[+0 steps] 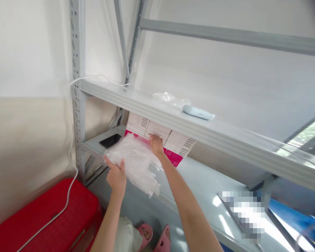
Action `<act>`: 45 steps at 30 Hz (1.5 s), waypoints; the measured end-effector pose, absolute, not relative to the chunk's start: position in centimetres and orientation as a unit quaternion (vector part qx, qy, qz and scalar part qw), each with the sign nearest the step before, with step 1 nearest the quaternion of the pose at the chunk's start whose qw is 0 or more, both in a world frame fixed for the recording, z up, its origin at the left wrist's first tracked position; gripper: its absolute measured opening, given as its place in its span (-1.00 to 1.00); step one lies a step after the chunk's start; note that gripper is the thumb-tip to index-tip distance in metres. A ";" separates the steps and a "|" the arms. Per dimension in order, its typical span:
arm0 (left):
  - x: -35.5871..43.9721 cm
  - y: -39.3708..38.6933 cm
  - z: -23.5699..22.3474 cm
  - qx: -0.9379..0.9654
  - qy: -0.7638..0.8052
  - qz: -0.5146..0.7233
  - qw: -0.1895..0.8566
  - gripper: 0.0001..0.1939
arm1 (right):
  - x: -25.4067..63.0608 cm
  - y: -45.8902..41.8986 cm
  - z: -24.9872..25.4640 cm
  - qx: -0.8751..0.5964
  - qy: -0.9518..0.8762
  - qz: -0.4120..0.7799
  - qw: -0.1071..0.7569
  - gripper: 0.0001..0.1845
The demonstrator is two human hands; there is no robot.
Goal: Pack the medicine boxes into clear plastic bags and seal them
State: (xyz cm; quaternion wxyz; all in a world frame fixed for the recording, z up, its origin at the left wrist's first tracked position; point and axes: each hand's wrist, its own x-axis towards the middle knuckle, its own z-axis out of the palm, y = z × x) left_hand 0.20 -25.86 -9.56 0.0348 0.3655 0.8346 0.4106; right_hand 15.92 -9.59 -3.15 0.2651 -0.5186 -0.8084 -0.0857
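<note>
a crumpled bundle of translucent white plastic film (136,157) is held in front of the lower grey metal shelf (207,178). its near left edge is pinched by the left hand (116,175), with the thumb laid over the film and the other fingers partly hidden by it. at the far right edge of the bundle, the right hand (156,144) is placed with its back turned up and its fingers bent; whether film is gripped there cannot be told.

behind the bundle, a white printed sheet with a magenta band (166,133) is seen leaning under the upper grey metal shelf (136,105), and part of it is covered by the right hand. a black flat phone (110,140) is laid on the lower shelf, just left of the bundle.

on the upper shelf, a pale blue rounded handheld device (198,112) is set near the front edge, beside a wad of clear crinkled plastic (170,99). a thin white cable (77,171) is draped from that shelf down across a red plastic box (42,210). below, pink sandals (145,236) are worn. at the right, an object on the lower shelf is blurred by pixelation.
</note>
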 end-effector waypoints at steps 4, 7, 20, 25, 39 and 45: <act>-0.1 -27.2 -9.2 0.312 0.838 0.445 0.045 -0.13 | 17.9 -14.0 -2.9 -0.498 -0.779 -0.108 0.366 -0.57; 0.1 -29.3 -9.9 0.268 0.825 0.492 0.071 -0.22 | 20.9 -18.6 -5.1 -0.508 -0.748 -0.096 0.416 -0.57; 6.8 -28.1 -13.7 0.316 0.706 0.620 0.129 -0.13 | 30.5 -28.3 -13.7 -0.628 -0.613 0.037 0.478 -0.50; 7.7 -27.0 -10.6 0.301 0.778 0.543 0.099 -0.16 | 24.9 -25.6 -10.1 -0.594 -0.690 -0.026 0.412 -0.57; 7.3 -28.2 -12.3 0.286 0.778 0.554 0.077 -0.37 | 22.5 -17.5 -7.0 -0.595 -0.751 -0.113 0.261 -0.72; 6.8 -26.4 -12.1 0.252 0.751 0.610 -0.026 -0.41 | 20.9 -14.7 -4.5 -0.519 -0.809 -0.164 0.224 -0.68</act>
